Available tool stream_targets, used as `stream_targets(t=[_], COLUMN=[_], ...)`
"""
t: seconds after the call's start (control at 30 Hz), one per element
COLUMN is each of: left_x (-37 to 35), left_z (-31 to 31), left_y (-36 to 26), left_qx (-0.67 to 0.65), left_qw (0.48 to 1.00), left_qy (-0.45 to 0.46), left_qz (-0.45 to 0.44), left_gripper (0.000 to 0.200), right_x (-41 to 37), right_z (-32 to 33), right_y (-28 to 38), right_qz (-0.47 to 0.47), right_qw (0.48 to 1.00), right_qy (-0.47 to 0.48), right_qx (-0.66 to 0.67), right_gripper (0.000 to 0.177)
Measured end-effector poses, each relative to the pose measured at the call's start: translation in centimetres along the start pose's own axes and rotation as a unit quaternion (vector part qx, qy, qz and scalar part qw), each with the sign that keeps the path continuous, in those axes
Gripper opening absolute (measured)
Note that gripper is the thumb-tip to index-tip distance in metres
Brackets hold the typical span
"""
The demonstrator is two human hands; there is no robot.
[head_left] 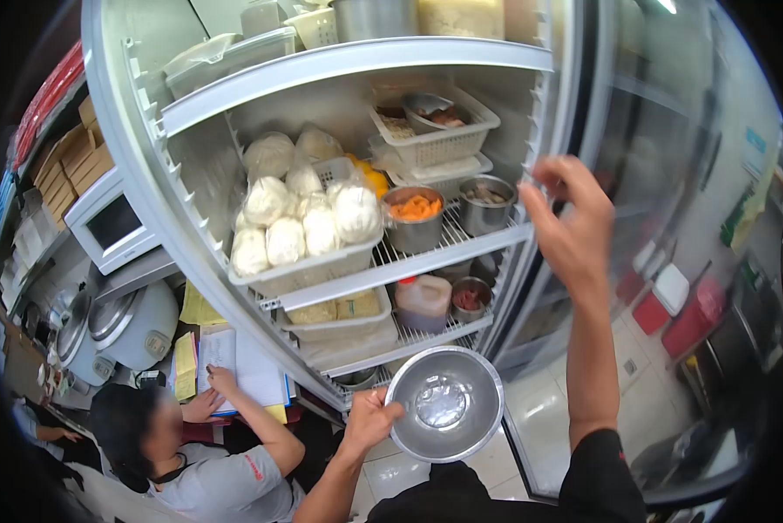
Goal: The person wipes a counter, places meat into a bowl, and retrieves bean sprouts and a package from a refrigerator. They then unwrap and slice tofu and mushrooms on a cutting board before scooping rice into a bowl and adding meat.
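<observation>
Nearest, the left hand [369,420] had its fingers [386,409] clamped on the rim of a round, shiny steel bowl [444,404], held low just right of them. Higher, the right hand [570,222] was half-spread, fingers loosely curved, gripping nothing, at the glass fridge door [670,174]. Left of those fingers, a wire shelf [474,234] carried a steel pot [415,222] of orange pieces and a white tub [308,266] of smooth, round lumps.
</observation>
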State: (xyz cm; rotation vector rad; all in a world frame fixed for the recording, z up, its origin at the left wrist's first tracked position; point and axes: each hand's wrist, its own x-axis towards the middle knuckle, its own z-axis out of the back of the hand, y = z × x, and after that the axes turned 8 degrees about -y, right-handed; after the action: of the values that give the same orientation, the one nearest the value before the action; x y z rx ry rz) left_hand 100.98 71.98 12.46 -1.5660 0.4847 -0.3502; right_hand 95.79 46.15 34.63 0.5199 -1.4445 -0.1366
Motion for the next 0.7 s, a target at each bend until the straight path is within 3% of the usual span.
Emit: stream_targets(t=[0.07,0.13,0.17,0.23,0.37,0.43,0.57,0.7], left_x=[1.2,1.9,2.0,2.0,1.4,1.2,1.2,1.7], left_z=[-0.7,-1.0,-1.0,-0.7,0.1,0.7,1.5,1.7], left_y=[-0.4,-1.2,-1.4,-1.2,-1.6,-1.6,-1.4,-1.0], left_qx=[0.014,0.058,0.057,0.011,-0.035,-0.058,-0.108,-0.073], left_qw=[0.999,0.997,0.996,0.994,0.983,0.98,0.974,0.977], left_qy=[-0.03,-0.056,-0.067,-0.106,-0.177,-0.188,-0.191,-0.189], left_qz=[0.009,0.016,0.017,0.027,0.033,0.032,0.053,0.065], left_gripper=[0.011,0.014,0.014,0.016,0.02,0.021,0.021,0.025], right_x=[4.8,8.4,9.4,10.5,10.2,10.4,11.7,11.2], right_z=[-8.2,-15.4,-17.7,-21.2,-23.6,-23.6,-20.7,-20.6], right_y=[-6.4,-9.6,-10.8,-12.0,-14.0,-16.5,-13.7,-10.2], right_qz=[0.076,-0.002,0.0,0.033,0.085,0.146,0.171,0.171], right_qw=[0.994,0.982,0.982,0.916,0.898,0.932,0.923,0.927], right_qy=[0.067,0.176,0.181,0.324,0.329,0.277,0.311,0.319], right_qx=[-0.033,-0.069,-0.06,-0.234,-0.28,-0.181,-0.151,-0.096], right_gripper=[0.018,0.021,0.021,0.024,0.028,0.04,0.042,0.042])
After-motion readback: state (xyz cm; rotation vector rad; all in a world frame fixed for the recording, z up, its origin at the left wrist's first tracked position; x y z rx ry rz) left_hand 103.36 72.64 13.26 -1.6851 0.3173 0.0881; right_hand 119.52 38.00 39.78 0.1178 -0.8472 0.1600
